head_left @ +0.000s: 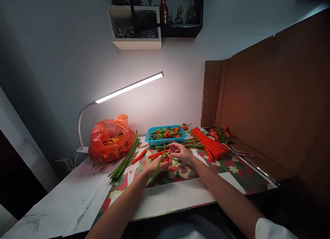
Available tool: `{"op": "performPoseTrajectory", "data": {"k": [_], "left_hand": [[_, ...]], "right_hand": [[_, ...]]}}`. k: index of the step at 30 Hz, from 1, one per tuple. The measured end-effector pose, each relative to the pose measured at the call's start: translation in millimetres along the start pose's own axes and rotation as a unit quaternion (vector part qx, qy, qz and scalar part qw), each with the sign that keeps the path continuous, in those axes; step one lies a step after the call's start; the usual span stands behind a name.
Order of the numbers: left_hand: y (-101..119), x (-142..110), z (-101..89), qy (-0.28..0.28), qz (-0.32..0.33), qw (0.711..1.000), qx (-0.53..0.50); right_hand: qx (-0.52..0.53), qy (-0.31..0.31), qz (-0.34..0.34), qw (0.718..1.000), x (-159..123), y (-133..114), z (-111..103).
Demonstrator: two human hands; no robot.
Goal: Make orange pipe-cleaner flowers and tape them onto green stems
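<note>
In the head view, the left hand (159, 164) has its fingers closed around a small, round, orange-red flower (165, 159) with green strips, above the patterned worktop (177, 172); the right hand (180, 153) pinches at its top.

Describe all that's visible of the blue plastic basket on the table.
The bright blue plastic basket is rectangular and shallow, with perforated, lattice-like sides. It sits upright near the wall, beyond the hands. Green stems and red-orange pompom-like heads fill it, some stems poking past the rim. Its base is hidden.
</note>
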State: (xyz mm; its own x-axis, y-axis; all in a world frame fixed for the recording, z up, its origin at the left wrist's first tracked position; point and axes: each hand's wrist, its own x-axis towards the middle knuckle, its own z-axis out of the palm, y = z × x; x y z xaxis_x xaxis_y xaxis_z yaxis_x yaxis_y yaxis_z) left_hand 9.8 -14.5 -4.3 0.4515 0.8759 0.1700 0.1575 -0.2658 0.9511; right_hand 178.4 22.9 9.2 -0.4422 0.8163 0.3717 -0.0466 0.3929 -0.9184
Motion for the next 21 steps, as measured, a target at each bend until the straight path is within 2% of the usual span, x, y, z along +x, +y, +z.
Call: {"op": "performPoseTrajectory", "data": {"k": [4, 9, 15, 21], "left_hand": [[0, 1, 1.8, -0.047, -0.023, 0.998, -0.020], [1, 3, 1.6, -0.013, -0.022, 0.999, -0.031], [-1, 5, -2.5, 0.002, -0.013, 1.000, -0.026], [-1, 6, -4.8, 0.011, -0.008, 1.000, 0.023]], "right_hand": [[-0.027, 0.007, -0.021, 0.999, -1, 8, 8], [-0.037, 0.025, -0.077, 0.996, -1, 8, 12], [0.003, 0.008, -0.046, 0.999, 1, 9, 13], [0.005, -0.020, -0.043, 0.999, 0, 8, 13]]}}
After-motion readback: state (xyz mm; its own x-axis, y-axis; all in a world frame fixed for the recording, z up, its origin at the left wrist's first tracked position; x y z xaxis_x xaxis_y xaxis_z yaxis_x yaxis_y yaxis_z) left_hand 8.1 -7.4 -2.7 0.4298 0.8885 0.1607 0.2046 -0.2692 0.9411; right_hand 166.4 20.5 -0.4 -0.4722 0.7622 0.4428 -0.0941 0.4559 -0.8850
